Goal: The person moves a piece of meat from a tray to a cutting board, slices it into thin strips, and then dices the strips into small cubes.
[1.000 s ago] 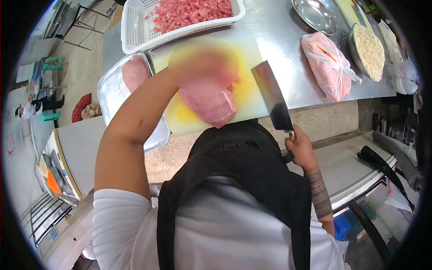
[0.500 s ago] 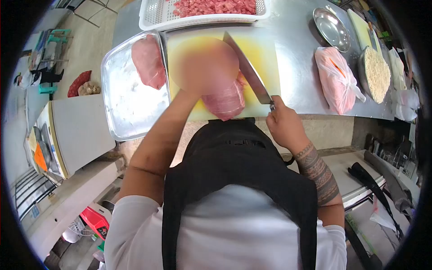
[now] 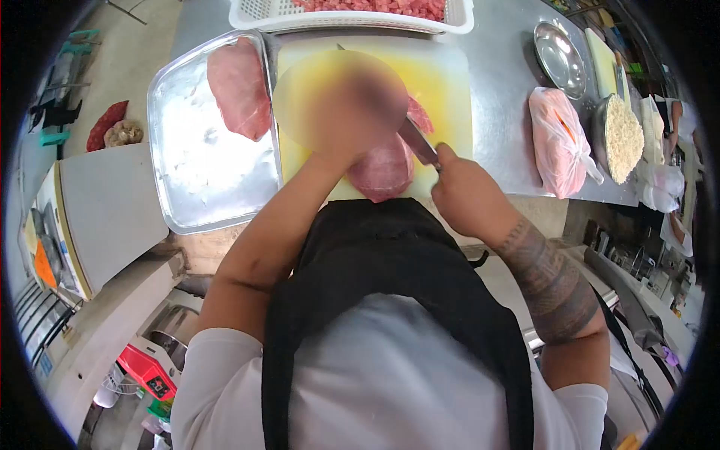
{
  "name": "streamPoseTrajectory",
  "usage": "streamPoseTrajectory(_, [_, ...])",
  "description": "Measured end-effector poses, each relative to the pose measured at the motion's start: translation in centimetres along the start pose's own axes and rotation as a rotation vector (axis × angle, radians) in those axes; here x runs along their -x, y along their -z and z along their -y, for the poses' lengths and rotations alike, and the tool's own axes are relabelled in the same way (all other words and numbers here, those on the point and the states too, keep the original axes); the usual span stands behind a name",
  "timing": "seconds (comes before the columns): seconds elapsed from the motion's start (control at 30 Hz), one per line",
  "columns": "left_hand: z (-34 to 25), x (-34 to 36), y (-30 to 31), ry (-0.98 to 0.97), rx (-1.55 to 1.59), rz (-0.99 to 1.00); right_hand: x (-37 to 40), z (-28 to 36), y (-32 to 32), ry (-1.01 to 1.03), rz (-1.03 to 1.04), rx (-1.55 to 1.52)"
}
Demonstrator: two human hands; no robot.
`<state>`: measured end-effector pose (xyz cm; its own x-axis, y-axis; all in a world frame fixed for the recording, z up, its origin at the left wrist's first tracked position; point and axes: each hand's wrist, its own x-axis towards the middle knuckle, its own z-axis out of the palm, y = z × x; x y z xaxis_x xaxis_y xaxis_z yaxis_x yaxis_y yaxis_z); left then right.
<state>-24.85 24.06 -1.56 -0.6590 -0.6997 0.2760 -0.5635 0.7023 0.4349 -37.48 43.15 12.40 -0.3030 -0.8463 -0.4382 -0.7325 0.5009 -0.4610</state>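
A large piece of pink meat (image 3: 381, 174) lies on the yellow and white cutting board (image 3: 450, 75) in front of me. My left hand (image 3: 341, 112) is over the meat's upper left part, but a round blur hides its fingers. My right hand (image 3: 459, 184) is closed round the handle of a large knife (image 3: 417, 141). The blade slants up and left across the meat, and its middle is lost in the blur. A smaller reddish part of the meat (image 3: 421, 116) shows beside the blade.
Left of the board, a metal tray (image 3: 199, 180) holds another slab of meat (image 3: 240, 90). Beyond the board stands a white basket (image 3: 352, 22) of cut meat. To the right are a metal bowl (image 3: 560, 60), a plastic bag (image 3: 556, 142) and a bowl of pale crumbs (image 3: 624, 139).
The knife has moved left over the meat, its blade now partly behind the blur. My right hand has shifted slightly left. The view has shifted a little.
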Motion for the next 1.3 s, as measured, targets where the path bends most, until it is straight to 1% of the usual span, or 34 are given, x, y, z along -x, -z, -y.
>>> streamPoseTrajectory(0.1, [0.0, 0.1, 0.1, -0.008, 0.017, 0.007, -3.1, 1.1, -1.4, 0.011, -0.069, 0.017])
streamPoseTrajectory(0.2, [0.0, -0.1, 0.3, 0.005, 0.000, 0.028, -5.6, 1.2, -2.7, 0.050, -0.085, 0.013])
streamPoseTrajectory(0.3, [-0.1, 0.1, 0.0, 0.014, 0.011, 0.032, -9.3, 1.5, -3.7, 0.021, -0.095, 0.014])
streamPoseTrajectory(0.4, [-0.1, 0.0, 0.0, 0.037, 0.023, 0.025, -8.5, 1.7, -3.4, 0.051, -0.119, 0.025])
streamPoseTrajectory(0.5, [0.2, -0.1, 0.0, 0.012, 0.012, 0.028, -1.3, 2.1, -0.7, 0.013, -0.038, 0.048])
streamPoseTrajectory(0.53, [0.3, 0.0, -0.1, 0.000, 0.008, 0.026, -1.1, 2.0, -0.9, -0.023, -0.017, 0.032])
streamPoseTrajectory(0.6, [0.2, -0.3, -0.2, -0.009, 0.009, 0.018, -1.3, 1.1, -2.4, -0.093, 0.016, 0.005])
streamPoseTrajectory(0.63, [0.2, -0.2, -0.1, -0.020, 0.007, 0.018, -3.5, -0.8, -5.3, 0.069, -0.176, -0.014])
streamPoseTrajectory(0.73, [0.1, -0.4, 0.2, 0.022, 0.034, 0.045, -8.1, 0.4, -5.4, -0.009, -0.106, 0.000])
streamPoseTrajectory(0.77, [0.1, -0.5, 0.2, 0.020, 0.020, 0.038, -7.3, 0.3, -5.0, 0.001, -0.106, -0.002])
streamPoseTrajectory(0.83, [0.1, -0.2, 0.1, 0.032, -0.004, 0.029, -2.8, 0.1, -3.8, 0.023, -0.090, -0.001])
streamPoseTrajectory(0.9, [0.1, -0.2, 0.3, 0.017, 0.036, 0.016, 3.2, -1.3, -3.1, -0.077, 0.020, 0.041])
streamPoseTrajectory(0.97, [0.2, 0.0, 0.0, 0.008, 0.059, -0.009, 4.4, -2.8, -4.5, -0.134, 0.050, 0.038])
streamPoseTrajectory(1.0, [0.5, 0.1, -0.5, 0.000, 0.061, -0.029, 4.6, -3.5, -5.5, -0.165, 0.061, 0.033])
streamPoseTrajectory(1.03, [0.5, 0.0, -0.6, -0.010, 0.061, -0.050, 3.5, -3.7, -6.2, -0.127, 0.018, 0.019])
streamPoseTrajectory(1.1, [0.4, -0.1, -0.4, -0.010, 0.077, -0.040, -0.9, -3.4, -6.9, -0.035, -0.069, -0.005])
streamPoseTrajectory(1.17, [0.3, 0.5, 0.0, 0.006, 0.111, -0.021, -2.4, -2.6, -5.1, -0.021, -0.092, -0.045])
streamPoseTrajectory(1.23, [1.1, -0.7, 0.4, 0.016, 0.161, -0.020, -2.4, -2.6, -3.7, -0.008, -0.134, -0.055])
streamPoseTrajectory(1.3, [2.2, -3.0, 0.7, 0.304, 0.550, -0.068, -0.7, -2.4, -2.7, -0.021, -0.112, -0.026])
